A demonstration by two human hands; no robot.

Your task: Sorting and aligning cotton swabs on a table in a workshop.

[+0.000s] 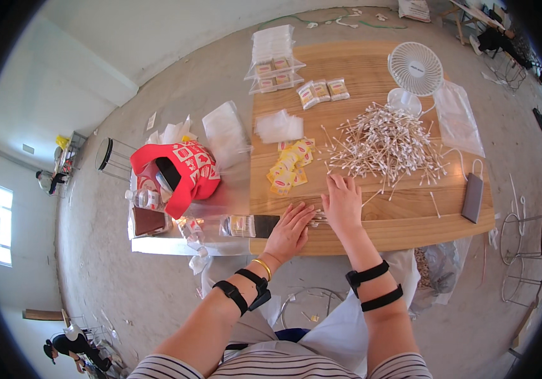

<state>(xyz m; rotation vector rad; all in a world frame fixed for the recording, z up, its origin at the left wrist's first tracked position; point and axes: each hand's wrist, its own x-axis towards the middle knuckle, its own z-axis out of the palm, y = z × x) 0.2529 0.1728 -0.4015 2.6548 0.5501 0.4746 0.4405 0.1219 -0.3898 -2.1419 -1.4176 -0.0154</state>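
Note:
A small bundle of cotton swabs (319, 218) lies at the table's front edge, between my two hands. My left hand (288, 232) rests flat with its fingers stretched out, fingertips touching the bundle's left end. Under its wrist side a dark flat strip (266, 225) runs left to a clear bag filled with swabs (240, 225). My right hand (343, 201) is palm down, fingers slightly bent and apart, its heel beside the bundle. Its fingertips reach toward the large loose heap of cotton swabs (388, 146). Yellow printed cards (291, 165) lie scattered beyond my left hand.
A white fan (415, 68) stands behind the heap, and a grey power bank (472, 198) lies at the right edge. Filled packs (322, 93) and stacked bags (273, 54) sit at the back. At left are a red bag (185, 174) and plastic bottles (144, 199).

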